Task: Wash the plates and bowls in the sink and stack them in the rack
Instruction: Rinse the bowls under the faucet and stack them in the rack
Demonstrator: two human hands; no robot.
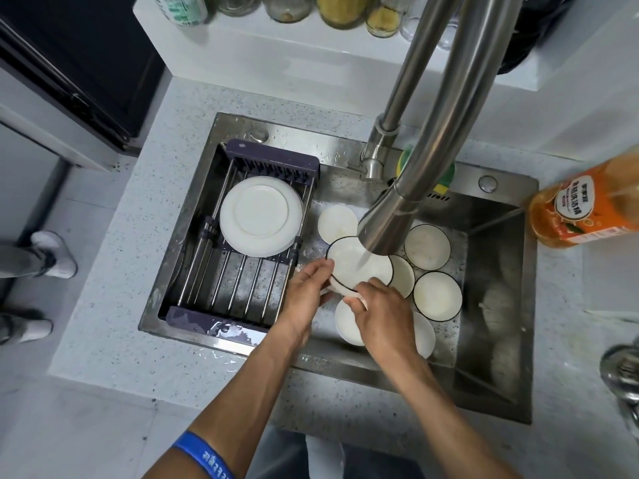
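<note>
Steel sink (pixel 498 236) set in speckled grey countertop (pixel 114 305). Held over the basin, under the curved brushed-steel tap w/ flared spout (pixel 383 229): white bowl w/ thin black rim (pixel 359 262), tilted, water running into it from the spout. Left hand (pixel 306 288) gripping the bowl's left edge, thumb on the rim, fingers curled underneath. Right hand (pixel 380 314) at the bowl's near edge, fingers curled over the rim; can't tell if anything else pinched there.

Around and below the held bowl, in the basin: more white dishes. Plain white one (pixel 337 223) at back left, just beside the spout. Two black-rimmed white bowls (pixel 427 247) and (pixel 437 295) to the right, touching or nearly so. Another black-rimmed one (pixel 404 274) partly hidden behind the held bowl. Plain white dish (pixel 347 323) beneath the right hand, and another (pixel 423 335) poking out right of the wrist.

Left part of sink: dark purple-framed rack w/ steel rods (pixel 242 271) spanning the basin. On it, toward the back: stack of white round plates (pixel 261 216), upside down, foot ring up.

Yellow-green sponge (pixel 446 174) behind the tap. Orange bottle w/ white label (pixel 584 209) on the counter at right. Blue wristband (pixel 204 458) on left forearm. Glass jars (pixel 342 8) lined up on white ledge at the back.
</note>
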